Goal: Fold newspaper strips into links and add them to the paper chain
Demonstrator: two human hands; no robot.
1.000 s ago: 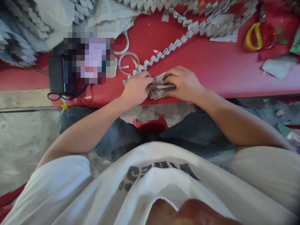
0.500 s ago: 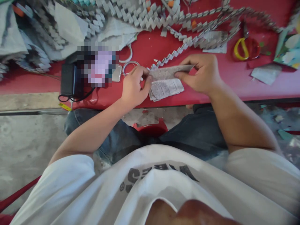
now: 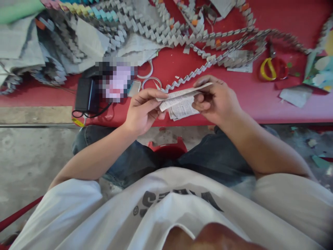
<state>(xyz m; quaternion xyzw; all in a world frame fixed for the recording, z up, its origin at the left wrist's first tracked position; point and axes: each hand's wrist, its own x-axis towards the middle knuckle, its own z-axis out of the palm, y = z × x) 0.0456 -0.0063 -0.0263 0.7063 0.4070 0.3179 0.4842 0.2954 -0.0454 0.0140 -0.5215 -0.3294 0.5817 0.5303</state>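
The left hand [image 3: 142,111] and the right hand [image 3: 214,99] hold a paper strip [image 3: 182,93] over the near side of the red table [image 3: 249,104]. Think of a clock with the strip in the middle and 12 at the top. The strip is long and thin, and its long way runs from between 8 and 9 o'clock up to between 2 and 3 o'clock. It tips up a bit at the right end. Two long layers show, with a gap between them. The left thumb and fingers pinch the left end. The right fingers hold the right end, and some of them are curled in.

Just below, at 6 o'clock, printed papers [image 3: 183,110] lie on the table. A zigzag paper chain [image 3: 189,74] runs from near 11 o'clock up toward 1 o'clock. Yellow and red scissors [image 3: 267,69] lie between 2 and 3 o'clock, and a black box [image 3: 85,95] sits at 9 o'clock
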